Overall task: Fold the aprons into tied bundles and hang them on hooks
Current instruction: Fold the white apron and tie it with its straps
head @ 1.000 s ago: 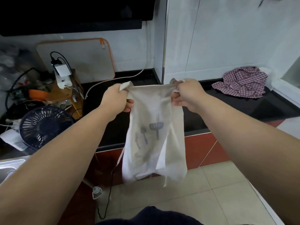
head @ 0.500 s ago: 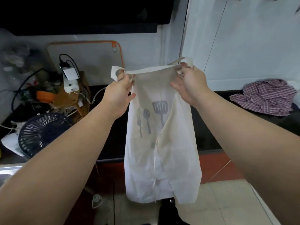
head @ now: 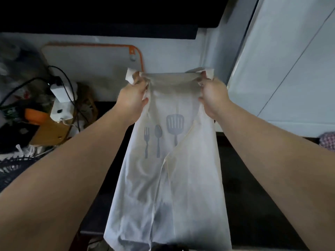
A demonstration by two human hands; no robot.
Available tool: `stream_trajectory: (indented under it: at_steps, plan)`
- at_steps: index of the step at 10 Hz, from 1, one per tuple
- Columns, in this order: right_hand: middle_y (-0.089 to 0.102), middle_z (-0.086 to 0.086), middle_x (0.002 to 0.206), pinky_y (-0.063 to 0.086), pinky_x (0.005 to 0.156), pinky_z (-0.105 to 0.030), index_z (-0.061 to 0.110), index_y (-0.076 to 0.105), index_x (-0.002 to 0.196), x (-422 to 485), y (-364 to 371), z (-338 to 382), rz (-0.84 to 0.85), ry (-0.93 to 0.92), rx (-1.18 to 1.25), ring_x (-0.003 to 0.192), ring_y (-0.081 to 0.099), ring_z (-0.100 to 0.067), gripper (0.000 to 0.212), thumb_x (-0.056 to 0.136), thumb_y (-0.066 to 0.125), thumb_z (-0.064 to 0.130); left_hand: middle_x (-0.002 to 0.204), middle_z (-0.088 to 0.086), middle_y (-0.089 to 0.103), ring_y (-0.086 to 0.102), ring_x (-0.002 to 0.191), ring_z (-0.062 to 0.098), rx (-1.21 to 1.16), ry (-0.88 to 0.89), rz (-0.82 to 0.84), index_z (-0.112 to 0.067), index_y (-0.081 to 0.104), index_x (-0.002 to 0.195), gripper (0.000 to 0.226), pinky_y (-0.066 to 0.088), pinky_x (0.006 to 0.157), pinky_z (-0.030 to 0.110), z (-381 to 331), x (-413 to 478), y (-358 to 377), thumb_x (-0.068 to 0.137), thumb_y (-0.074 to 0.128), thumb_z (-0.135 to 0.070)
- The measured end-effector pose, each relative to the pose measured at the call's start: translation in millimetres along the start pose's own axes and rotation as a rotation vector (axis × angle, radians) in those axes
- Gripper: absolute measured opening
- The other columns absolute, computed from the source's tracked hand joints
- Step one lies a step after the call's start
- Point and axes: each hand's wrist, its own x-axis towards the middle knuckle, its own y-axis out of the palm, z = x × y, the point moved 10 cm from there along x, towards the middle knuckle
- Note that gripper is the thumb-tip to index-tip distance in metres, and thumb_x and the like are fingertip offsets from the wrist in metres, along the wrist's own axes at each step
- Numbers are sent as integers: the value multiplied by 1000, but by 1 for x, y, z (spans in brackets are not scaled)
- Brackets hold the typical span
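A white apron printed with a grey fork, spoon and spatula hangs full length in front of me, its right side folded inward. My left hand grips the top left corner, and my right hand grips the top right corner. Between the two hands the top edge is stretched tight. The apron's lower part hangs over the dark counter. No hooks are in view.
A white cutting board with an orange rim leans on the wall behind. At the left sit a white charger with cables, an orange item and a dark fan. A checked cloth lies at the right edge.
Both hands have lifted the apron higher and further forward. It now hangs straighter, with the printed utensils fully showing. The view has tilted up, hiding most of the floor.
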Motion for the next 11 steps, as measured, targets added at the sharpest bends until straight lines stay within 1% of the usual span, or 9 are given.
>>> stream_trajectory:
  at_steps: [1, 2, 3, 4, 5, 7, 8, 10, 11]
  plan:
    - [48, 13, 81, 39, 54, -8, 25, 47, 109, 33, 7, 25, 32, -79, 6, 69, 46, 1, 11, 100, 42, 21, 99, -8, 50, 49, 79, -3, 182, 98, -32, 0, 38, 141, 44, 46, 72, 14, -25, 48, 9, 102, 42, -20]
    - [57, 13, 98, 42, 73, -10, 25, 45, 123, 51, 15, 25, 84, -120, 3, 89, 54, -3, 23, 101, 42, 21, 89, -13, 51, 49, 77, -3, 331, 110, 45, -10, 49, 129, 32, 44, 73, 15, -25, 65, 13, 100, 48, -21]
    - [40, 2, 139, 35, 94, -19, 15, -5, 151, 62, 24, -29, 207, -20, -353, 127, 42, -16, 89, 91, 60, 17, 132, -5, 53, 49, 122, 10, 515, -81, 209, -19, 27, 147, 62, 37, 99, 27, 33, 74, 5, 95, 59, -17]
    - [43, -5, 136, 49, 91, -36, 13, -7, 151, 57, 11, -88, 156, 151, -454, 115, 50, -22, 93, 88, 61, 14, 143, -3, 40, 40, 133, 18, 710, -241, 141, -19, -1, 154, 84, 34, 96, 26, 76, 56, -34, 95, 58, -23]
    - [49, -13, 130, 44, 90, -33, -2, 31, 142, 34, 23, -107, 279, 136, -673, 121, 48, -30, 55, 95, 53, 16, 123, -4, 50, 53, 101, 13, 827, -330, 131, -20, 48, 134, 39, 41, 84, 25, 102, 42, -61, 97, 55, -26]
    - [50, -15, 134, 41, 89, -27, 1, 47, 134, -41, 57, -170, 550, 230, -860, 120, 50, -28, 39, 97, 49, 13, 131, 11, 54, 54, 115, 30, 1016, -484, -51, -4, 39, 143, 52, 42, 82, 31, 169, 3, -143, 98, 49, -27]
    - [48, -12, 137, 37, 96, -26, 5, 43, 138, -64, 60, -204, 585, 262, -837, 125, 47, -26, 44, 97, 51, 18, 107, 15, 62, 58, 100, 33, 1049, -536, -41, -1, 57, 117, 34, 44, 80, 32, 209, -21, -163, 97, 49, -27]
    - [41, -6, 143, 32, 104, -25, 23, 41, 142, -100, 90, -248, 709, 285, -872, 132, 40, -23, 55, 91, 58, 37, 70, 10, 61, 59, 54, 21, 128, -744, -81, -6, 65, 79, 29, 52, 52, 27, 241, -51, -151, 96, 47, -21]
    - [22, -4, 151, 26, 112, -34, 42, 28, 145, -104, 95, -260, 704, 276, -965, 136, 30, -29, 73, 82, 57, 63, 76, 9, 70, 66, 62, 19, 204, -750, 193, -7, 69, 84, 22, 56, 57, 27, 243, -58, -123, 95, 50, -12]
